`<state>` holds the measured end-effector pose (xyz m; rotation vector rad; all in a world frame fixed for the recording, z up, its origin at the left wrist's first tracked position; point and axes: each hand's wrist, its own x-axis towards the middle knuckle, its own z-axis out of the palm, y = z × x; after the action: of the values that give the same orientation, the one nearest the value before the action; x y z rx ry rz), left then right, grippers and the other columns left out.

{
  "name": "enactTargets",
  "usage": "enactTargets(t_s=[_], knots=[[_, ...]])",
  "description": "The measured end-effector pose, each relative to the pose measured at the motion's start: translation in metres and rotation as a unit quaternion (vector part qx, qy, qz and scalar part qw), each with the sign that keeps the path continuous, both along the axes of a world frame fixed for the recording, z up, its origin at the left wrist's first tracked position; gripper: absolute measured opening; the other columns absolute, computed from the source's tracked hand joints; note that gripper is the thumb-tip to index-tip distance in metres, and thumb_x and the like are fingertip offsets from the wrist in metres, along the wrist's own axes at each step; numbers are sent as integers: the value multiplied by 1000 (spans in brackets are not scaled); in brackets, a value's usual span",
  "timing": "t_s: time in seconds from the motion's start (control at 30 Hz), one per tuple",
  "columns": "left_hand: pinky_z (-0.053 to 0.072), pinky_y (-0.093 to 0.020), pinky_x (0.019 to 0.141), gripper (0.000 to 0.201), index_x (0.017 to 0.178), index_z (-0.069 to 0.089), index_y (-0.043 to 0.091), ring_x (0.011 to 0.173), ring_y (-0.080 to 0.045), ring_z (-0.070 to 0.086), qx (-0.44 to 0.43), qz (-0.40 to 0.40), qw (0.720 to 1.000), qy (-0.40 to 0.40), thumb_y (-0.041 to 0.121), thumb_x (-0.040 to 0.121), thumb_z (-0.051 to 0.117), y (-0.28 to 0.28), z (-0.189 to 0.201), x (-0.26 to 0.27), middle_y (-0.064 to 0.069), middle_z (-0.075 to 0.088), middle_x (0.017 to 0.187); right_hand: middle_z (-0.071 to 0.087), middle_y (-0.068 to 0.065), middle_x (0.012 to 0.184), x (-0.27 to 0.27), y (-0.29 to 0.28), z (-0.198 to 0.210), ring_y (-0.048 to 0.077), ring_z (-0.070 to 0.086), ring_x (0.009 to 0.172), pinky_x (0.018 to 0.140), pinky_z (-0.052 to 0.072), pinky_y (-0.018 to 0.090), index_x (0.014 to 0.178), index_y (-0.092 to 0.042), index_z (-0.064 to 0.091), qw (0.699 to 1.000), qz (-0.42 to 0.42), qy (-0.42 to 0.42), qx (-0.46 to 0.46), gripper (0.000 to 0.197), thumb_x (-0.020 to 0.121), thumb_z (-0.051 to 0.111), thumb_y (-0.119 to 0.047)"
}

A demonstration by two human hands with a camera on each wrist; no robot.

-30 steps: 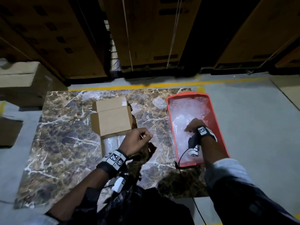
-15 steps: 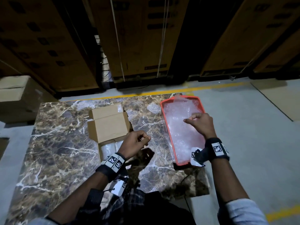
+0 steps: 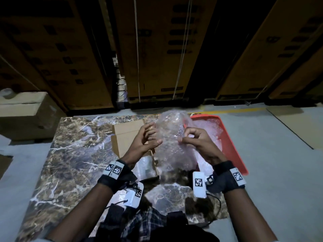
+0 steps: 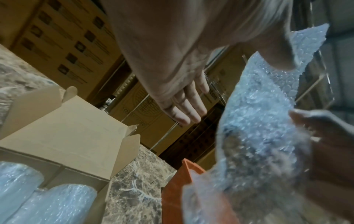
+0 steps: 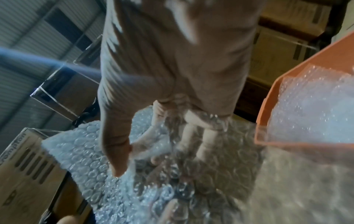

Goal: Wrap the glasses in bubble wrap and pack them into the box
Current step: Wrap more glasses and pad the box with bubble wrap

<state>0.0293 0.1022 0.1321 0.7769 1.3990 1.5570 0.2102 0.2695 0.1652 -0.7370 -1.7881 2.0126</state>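
Observation:
My right hand (image 3: 183,138) pinches a clear bubble wrap sheet (image 3: 173,137) and holds it up above the table, between the box and the tray. The left hand (image 3: 154,135) is at the sheet's left edge, fingers (image 4: 184,109) straight, thumb against the wrap (image 4: 258,121). In the right wrist view the wrap (image 5: 86,151) hangs between thumb and fingers. The open cardboard box (image 3: 129,137) lies behind my left hand, with wrapped glasses (image 3: 145,165) inside, also seen as rolls (image 4: 57,201) from the left wrist. No bare glass shows.
A red tray (image 3: 232,149) at the table's right edge holds more bubble wrap (image 3: 209,130). The marble table (image 3: 70,163) has bare surface to the left. A carton (image 3: 22,116) stands on the floor at left, and tall cartons (image 3: 157,49) line the back.
The right hand lifted a sheet out of the red tray and carried it left over the table. The left hand rose from beside the box, uncurled and met the sheet.

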Motion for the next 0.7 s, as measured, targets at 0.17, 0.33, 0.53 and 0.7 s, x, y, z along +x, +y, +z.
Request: enactTargets(t_s=[0.17,0.33,0.53,0.7], knots=[[56,-35,82,19,105,73,7,87,-23,70,-47,92,994,-33,15,88,76,-29,5,-10,-14,77,96,70,7,75,-22,-33,-11,14,68,71,70,57,22,81,-4,72,999,0,8,-44,14,72,82,-4],[55,-34,80,23,99,75,4,86,-20,68,-59,148,985,-68,20,83,79,-66,-3,-24,-14,76,96,75,6,89,-38,-55,-20,16,70,82,74,59,25,88,-5,75,999,-30,8,-38,21,69,85,-5],[53,-18,62,5,94,73,5,75,-10,67,-62,189,976,-88,5,89,73,-97,-10,-37,-10,76,95,70,6,125,-53,-84,-28,23,69,97,70,58,32,120,-16,66,998,-23,-32,-50,48,80,78,7],[45,-14,52,32,110,71,1,47,-3,52,-58,193,971,-131,25,89,73,-111,-5,-41,0,64,74,58,2,145,-61,-96,-33,33,59,125,83,59,38,131,-34,59,998,30,-41,-29,68,81,74,10]])
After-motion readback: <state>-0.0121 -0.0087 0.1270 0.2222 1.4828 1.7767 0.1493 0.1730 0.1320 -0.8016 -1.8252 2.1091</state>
